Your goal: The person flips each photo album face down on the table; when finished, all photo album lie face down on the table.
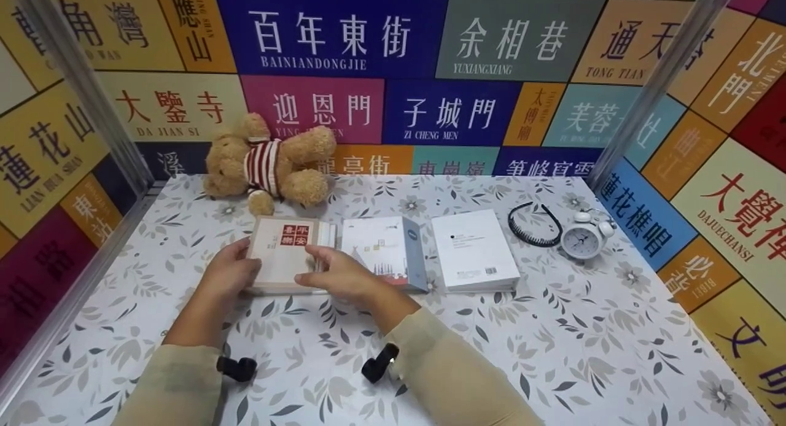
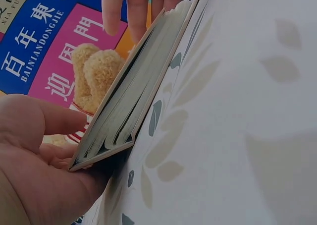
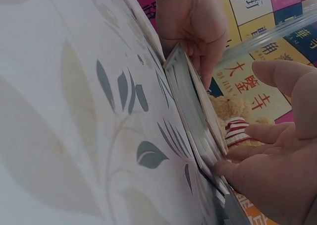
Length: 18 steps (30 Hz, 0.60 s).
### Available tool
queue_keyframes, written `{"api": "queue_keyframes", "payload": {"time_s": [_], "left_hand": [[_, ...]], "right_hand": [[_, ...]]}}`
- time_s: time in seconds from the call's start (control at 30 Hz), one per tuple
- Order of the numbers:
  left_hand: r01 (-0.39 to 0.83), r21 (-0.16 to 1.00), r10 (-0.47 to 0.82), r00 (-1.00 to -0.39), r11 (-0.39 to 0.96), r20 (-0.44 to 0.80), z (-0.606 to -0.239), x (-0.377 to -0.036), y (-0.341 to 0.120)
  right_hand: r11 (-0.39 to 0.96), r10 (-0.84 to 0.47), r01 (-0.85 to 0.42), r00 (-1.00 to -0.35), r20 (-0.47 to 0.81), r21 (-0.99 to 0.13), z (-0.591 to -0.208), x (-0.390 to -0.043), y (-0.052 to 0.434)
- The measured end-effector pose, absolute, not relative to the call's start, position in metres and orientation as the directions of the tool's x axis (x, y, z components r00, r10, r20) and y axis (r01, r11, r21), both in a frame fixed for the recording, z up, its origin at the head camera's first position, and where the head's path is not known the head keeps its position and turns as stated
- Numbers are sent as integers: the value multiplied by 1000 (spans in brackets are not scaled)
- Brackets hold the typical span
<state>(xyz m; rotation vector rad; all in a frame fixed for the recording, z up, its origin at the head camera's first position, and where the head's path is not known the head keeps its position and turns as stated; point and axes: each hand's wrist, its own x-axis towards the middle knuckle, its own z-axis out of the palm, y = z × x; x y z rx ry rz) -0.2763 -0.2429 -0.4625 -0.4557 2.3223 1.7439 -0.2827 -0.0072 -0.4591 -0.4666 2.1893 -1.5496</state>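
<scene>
three books (image 1: 387, 251) in a row on table (image 1: 552, 352), teddy bear (image 1: 267, 162) behind, clock (image 1: 583, 236) right

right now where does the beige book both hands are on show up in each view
Head: beige book lies flat left of centre, between the left hand and right hand.
Left wrist: its page edge runs diagonally through the middle.
Right wrist: its edge runs diagonally right of centre.
Shared landmark: the teddy bear behind the book, in all three views.
</scene>
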Motion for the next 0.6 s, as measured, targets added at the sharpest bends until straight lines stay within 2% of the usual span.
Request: {"api": "queue_keyframes", "payload": {"time_s": [0.13,0.4,0.6], "left_hand": [[-352,899,-113,-936,260,-333,-463,-276,-245],[-342,916,-120,-939,208,-323,-458,-276,-245],[-282,954,-144,-953,98,-267,-442,-273,-232]], "right_hand": [[324,-551,-60,-823,-137,-944,-459,-280,-9],[296,-572,-39,-808,-144,-954,-460,-281,-10],[364,-582,-78,-797,-161,-928,-452,-279,-8]]}}
